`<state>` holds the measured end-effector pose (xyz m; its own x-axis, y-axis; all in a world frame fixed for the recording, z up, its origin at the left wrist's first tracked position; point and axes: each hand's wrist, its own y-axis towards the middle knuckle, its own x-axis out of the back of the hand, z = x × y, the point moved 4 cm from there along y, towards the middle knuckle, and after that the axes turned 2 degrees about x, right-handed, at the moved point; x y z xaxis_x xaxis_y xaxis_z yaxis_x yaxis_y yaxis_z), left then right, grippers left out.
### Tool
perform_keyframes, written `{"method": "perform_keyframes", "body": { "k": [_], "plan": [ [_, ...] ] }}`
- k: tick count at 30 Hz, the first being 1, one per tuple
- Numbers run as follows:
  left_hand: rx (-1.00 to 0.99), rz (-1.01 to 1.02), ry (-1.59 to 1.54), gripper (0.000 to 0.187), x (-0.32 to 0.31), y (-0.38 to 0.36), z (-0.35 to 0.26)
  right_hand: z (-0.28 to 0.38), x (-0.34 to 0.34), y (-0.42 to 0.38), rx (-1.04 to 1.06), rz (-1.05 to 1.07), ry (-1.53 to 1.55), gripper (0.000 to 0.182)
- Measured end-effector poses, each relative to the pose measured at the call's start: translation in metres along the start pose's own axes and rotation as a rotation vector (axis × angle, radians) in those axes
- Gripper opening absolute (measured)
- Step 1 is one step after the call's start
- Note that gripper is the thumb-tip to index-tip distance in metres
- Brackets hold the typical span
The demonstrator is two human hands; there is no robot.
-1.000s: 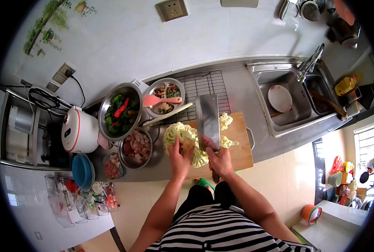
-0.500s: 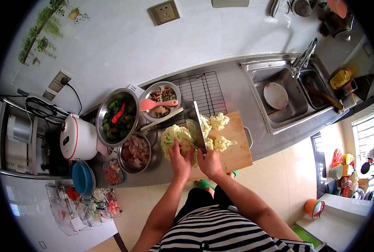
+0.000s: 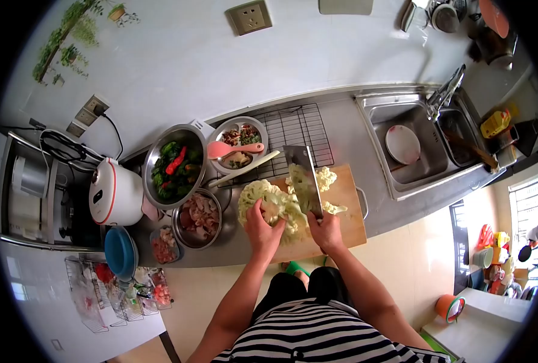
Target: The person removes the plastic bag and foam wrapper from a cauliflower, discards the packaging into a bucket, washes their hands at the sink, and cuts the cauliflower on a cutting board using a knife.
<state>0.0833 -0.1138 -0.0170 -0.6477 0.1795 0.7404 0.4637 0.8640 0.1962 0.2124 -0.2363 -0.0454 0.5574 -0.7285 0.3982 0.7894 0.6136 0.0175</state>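
Observation:
My left hand (image 3: 263, 233) is closed around the near side of a pale cauliflower head (image 3: 258, 195) at the left of the wooden cutting board (image 3: 349, 209). In my right hand (image 3: 326, 232) is the handle of a cleaver (image 3: 306, 181), its wide blade upright and pointing away from me. The blade stands to the right of the cauliflower head. Cut florets (image 3: 325, 178) lie on the board beyond and to the right of the blade, partly hidden by it.
Left of the board stand a bowl of raw meat (image 3: 200, 216), a bowl of green vegetables and red pepper (image 3: 171, 172), and a plate of seasonings (image 3: 263, 128) under a pink spoon (image 3: 236, 149). A wire rack (image 3: 308, 130) lies behind; the sink (image 3: 396, 115) is at right.
The cleaver and my right hand have moved right, away from the cauliflower head. My left hand stays on the head. The whole view has shifted slightly.

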Motion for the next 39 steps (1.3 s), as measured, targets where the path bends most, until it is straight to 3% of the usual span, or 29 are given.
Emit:
{"method": "perform_keyframes", "body": {
  "k": [1,3,5,7,8,9,11,12,13,16,18,21,26,33,36,39],
  "plan": [
    [0.003,-0.009,-0.003,0.062,0.002,0.003,0.003,0.001,0.003,0.002,0.008,0.004,-0.002,0.026],
    [0.048,0.092,-0.346,0.058,0.006,0.005,0.012,0.001,0.007,0.002,-0.051,0.022,0.067,0.029],
    [-0.002,0.075,-0.344,0.054,0.016,0.012,0.016,-0.002,0.007,0.003,-0.070,0.064,0.068,0.029],
    [-0.121,0.217,-0.379,0.052,0.020,0.019,0.022,-0.004,0.005,0.007,-0.078,0.115,0.064,0.029],
    [-0.081,0.280,-0.397,0.051,0.021,0.020,0.029,-0.005,0.004,0.005,-0.096,0.127,0.066,0.028],
    [-0.077,0.269,-0.394,0.051,0.029,0.025,0.027,-0.006,0.002,0.006,-0.111,0.136,0.071,0.026],
    [-0.301,0.309,0.025,0.053,0.040,0.025,0.014,-0.004,0.000,0.008,-0.103,0.157,0.041,0.026],
    [-0.278,0.371,-0.002,0.057,0.037,0.021,0.014,-0.002,0.000,0.009,-0.098,0.169,0.008,0.026],
    [-0.269,0.366,-0.005,0.057,0.034,0.013,0.012,0.000,0.000,0.010,-0.096,0.178,0.003,0.026],
    [-0.280,0.004,0.162,0.063,0.030,-0.013,-0.002,0.011,-0.001,0.022,-0.076,0.203,-0.010,0.025],
    [-0.286,-0.028,0.175,0.063,0.022,-0.019,-0.003,0.025,-0.007,0.031,0.127,0.215,0.100,0.024],
    [-0.326,-0.084,0.257,0.057,0.013,-0.023,0.013,0.043,-0.022,0.046,0.186,0.385,-0.007,0.022],
    [-0.461,0.052,0.028,0.053,0.018,-0.008,0.015,0.062,-0.030,0.051,0.487,0.509,-0.126,0.015],
    [-0.472,0.012,0.060,0.050,0.010,-0.008,0.023,0.066,-0.032,0.055,0.438,0.561,-0.176,0.017],
    [-0.512,0.031,0.068,0.052,0.009,-0.007,0.028,0.072,-0.034,0.064,0.301,0.693,-0.186,0.022],
    [-0.569,0.123,0.029,0.054,0.010,-0.005,0.030,0.070,-0.044,0.066,0.305,0.701,-0.277,0.024]
  ]
}}
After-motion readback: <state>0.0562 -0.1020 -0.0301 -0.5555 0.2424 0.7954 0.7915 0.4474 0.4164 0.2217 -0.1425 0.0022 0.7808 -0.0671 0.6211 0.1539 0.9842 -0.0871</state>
